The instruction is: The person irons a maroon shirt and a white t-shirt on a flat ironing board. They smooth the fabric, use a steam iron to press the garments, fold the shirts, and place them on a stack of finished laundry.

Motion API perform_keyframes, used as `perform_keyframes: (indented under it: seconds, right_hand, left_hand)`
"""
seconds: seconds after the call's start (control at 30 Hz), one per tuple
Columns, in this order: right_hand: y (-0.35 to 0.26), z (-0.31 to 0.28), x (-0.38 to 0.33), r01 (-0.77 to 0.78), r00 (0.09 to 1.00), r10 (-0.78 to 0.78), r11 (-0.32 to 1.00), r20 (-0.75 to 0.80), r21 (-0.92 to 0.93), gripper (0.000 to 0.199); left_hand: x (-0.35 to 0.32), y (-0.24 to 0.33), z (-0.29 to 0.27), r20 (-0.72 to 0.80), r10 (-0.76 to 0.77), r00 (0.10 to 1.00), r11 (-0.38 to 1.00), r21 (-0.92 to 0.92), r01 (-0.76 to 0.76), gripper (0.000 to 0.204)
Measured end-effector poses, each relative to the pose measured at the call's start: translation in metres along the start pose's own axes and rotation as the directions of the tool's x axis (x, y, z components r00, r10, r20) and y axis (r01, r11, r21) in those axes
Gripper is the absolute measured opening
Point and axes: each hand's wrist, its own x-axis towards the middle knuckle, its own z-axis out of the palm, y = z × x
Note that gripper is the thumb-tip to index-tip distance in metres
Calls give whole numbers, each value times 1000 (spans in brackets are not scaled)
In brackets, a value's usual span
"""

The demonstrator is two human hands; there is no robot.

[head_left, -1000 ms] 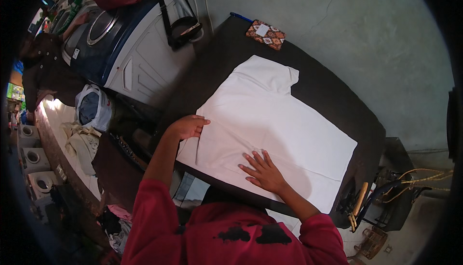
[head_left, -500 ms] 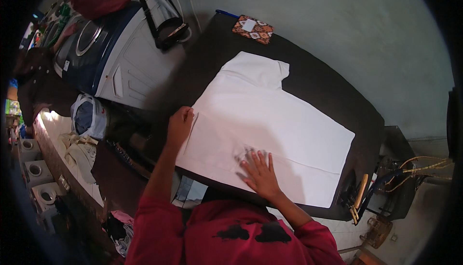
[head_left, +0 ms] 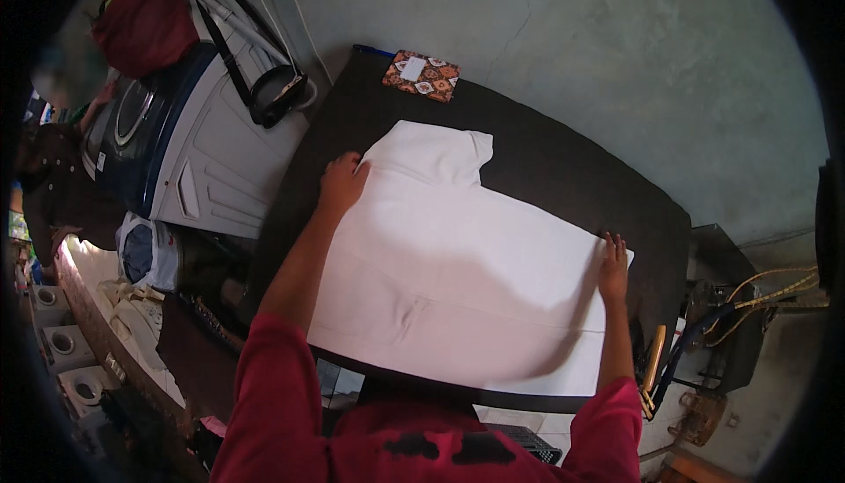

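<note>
A white shirt [head_left: 458, 245] lies folded on a dark, cloth-covered table [head_left: 546, 140], its short sleeve pointing to the far side. A few creases show in its near half. At the shirt's left edge, below the sleeve end, my left hand [head_left: 343, 182] is closed with its fingers curled on the fabric. My right hand [head_left: 614, 270] rests at the far right corner, fingers stretched out and lying on the cloth.
An orange-and-black patterned notebook [head_left: 421, 76] and a blue pen [head_left: 373, 49] lie at the table's far left corner. A washing machine [head_left: 216, 149] with a black strapped bag stands to the left. Near the right edge is an iron [head_left: 652, 369] with a gold-coloured handle.
My left hand has slid farther up the shirt's left edge. My right hand has left the creased near middle and moved to the far right corner. The view has shifted slightly.
</note>
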Motion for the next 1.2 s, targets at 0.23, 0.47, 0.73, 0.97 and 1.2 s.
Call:
perform_keyframes:
  seconds: [0.23,0.47,0.73,0.97,1.2]
  right_hand:
    - [47,-44,21,138,985,-128,987,115,-79,24]
    - [37,-136,-86,176,984,-177,984,-22,-29,23]
    - [8,-143,-206,20,911,-84,987,404,161,30]
    - [-221,-94,-125,-309,893,-99,573,439,759,26]
    - [-358,-58,-103,-195,924,-187,521,334,831,38]
  left_hand:
    - [86,21,-12,463,-240,853,913,-192,361,41]
    - [-30,32,-147,662,32,749,865,-393,310,27]
    - [-198,-48,-158,734,-35,678,981,-105,164,36]
    - [-200,-43,-131,568,-143,811,959,-122,255,36]
    - [-199,-21,-150,549,-71,833,948,-224,228,28]
